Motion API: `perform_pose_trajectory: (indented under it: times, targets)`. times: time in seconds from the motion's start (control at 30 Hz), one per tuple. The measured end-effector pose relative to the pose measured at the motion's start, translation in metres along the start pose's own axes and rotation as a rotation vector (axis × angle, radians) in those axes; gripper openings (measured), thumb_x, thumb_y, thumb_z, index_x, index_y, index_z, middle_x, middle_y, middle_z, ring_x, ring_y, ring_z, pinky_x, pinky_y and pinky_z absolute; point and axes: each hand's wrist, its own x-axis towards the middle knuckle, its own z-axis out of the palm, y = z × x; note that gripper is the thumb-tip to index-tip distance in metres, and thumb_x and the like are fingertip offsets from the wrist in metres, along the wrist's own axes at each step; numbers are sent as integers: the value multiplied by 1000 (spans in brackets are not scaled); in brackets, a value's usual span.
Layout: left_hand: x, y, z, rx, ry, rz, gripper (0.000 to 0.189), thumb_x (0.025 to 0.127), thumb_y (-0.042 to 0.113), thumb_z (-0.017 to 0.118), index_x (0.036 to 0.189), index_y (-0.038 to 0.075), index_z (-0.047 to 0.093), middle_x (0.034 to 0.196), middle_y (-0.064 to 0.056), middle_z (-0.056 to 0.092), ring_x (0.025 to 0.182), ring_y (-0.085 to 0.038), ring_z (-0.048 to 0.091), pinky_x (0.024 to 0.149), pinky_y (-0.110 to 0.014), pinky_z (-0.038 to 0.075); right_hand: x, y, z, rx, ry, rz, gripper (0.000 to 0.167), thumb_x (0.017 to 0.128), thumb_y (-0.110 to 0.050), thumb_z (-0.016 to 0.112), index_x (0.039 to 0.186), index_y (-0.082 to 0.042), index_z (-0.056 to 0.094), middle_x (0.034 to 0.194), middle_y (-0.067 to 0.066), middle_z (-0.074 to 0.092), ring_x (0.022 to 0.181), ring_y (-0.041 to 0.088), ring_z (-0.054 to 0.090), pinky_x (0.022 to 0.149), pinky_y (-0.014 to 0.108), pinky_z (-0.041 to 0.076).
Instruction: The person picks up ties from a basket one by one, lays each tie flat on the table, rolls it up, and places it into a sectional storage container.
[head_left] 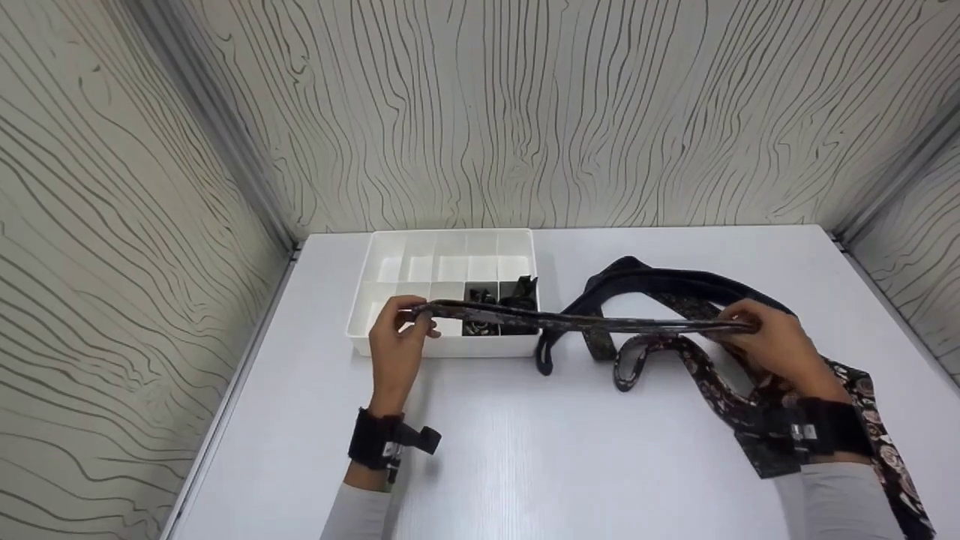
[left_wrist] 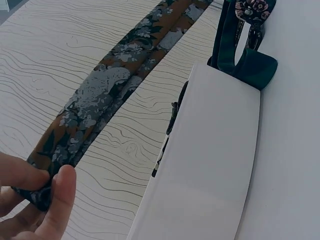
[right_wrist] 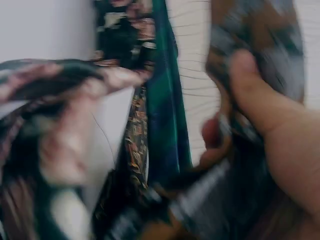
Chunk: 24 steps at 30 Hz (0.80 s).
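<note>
A floral necktie (head_left: 577,324) in brown, grey and dark green is stretched almost level above the table. My left hand (head_left: 396,349) pinches one end between thumb and fingers; in the left wrist view that end of the floral necktie (left_wrist: 102,92) shows its flat width. Toward the other end, my right hand (head_left: 780,349) grips the same necktie, and in the right wrist view the thumb (right_wrist: 255,85) lies across the cloth. Part of it hangs below the right hand, blurred. Beneath are a dark blue-green necktie (head_left: 664,280) and a black necktie with pink flowers (head_left: 889,450).
A white compartment box (head_left: 442,346) stands at the back left, under the stretched necktie. Two front-right compartments contain dark folded cloth (head_left: 519,291). A small-patterned dark necktie (head_left: 598,343) lies among the others at the right. Patterned walls (head_left: 480,112) enclose the table.
</note>
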Motion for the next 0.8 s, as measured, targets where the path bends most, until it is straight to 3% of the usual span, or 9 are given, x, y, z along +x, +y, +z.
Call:
perform_pose_trajectory:
  times: [0.1,0.2,0.3,0.4,0.53,0.67,0.8]
  targets:
    - [1,-2,-6,2,19,-40,20,97,-8,65,116,-6,67,106,-17,68,80,-31,74,70,-30,63,-5,5,1,37,-165,0,43,91,-33,85,125,-10,70,105,11,76,77,14,62,67,32,50]
    - [3,-3,-11,16,19,-65,20,97,-6,66,116,-2,69,106,-16,70,79,-24,75,72,-31,64,-11,12,6,38,-278,-33,51,88,-37,87,127,-10,70,110,7,75,87,14,63,77,34,51]
    - [3,-5,-17,30,21,-71,20,97,-5,67,116,0,70,105,-16,71,78,-24,75,73,-36,65,-18,19,8,31,-335,-73,57,85,-35,90,129,-7,67,112,7,74,94,15,63,84,35,51]
    - [5,-8,-24,38,34,-78,21,97,-5,67,117,-3,69,105,-17,71,80,-28,76,73,-36,65,-24,26,5,48,-375,-66,56,83,-30,90,128,-6,66,111,7,72,92,13,62,82,31,51]
    - [5,-12,-34,45,52,-90,21,97,-5,67,118,-5,68,106,-18,70,81,-23,75,72,-31,64,-31,31,0,29,-405,-63,35,86,-25,86,113,-9,70,103,4,70,87,8,58,77,28,49]
    - [6,-16,-41,53,63,-94,22,98,-3,68,120,-4,68,109,-18,70,80,-18,75,71,-29,64,-36,32,-3,-41,-333,-90,13,97,-22,76,104,-13,71,90,-3,66,77,4,55,71,29,48]
    - [6,-16,-44,71,53,-125,23,99,1,68,122,-1,68,111,-16,70,81,-21,74,71,-28,63,-37,30,-7,-90,-67,-87,13,108,-15,62,117,-11,70,80,0,65,59,4,48,58,30,41]
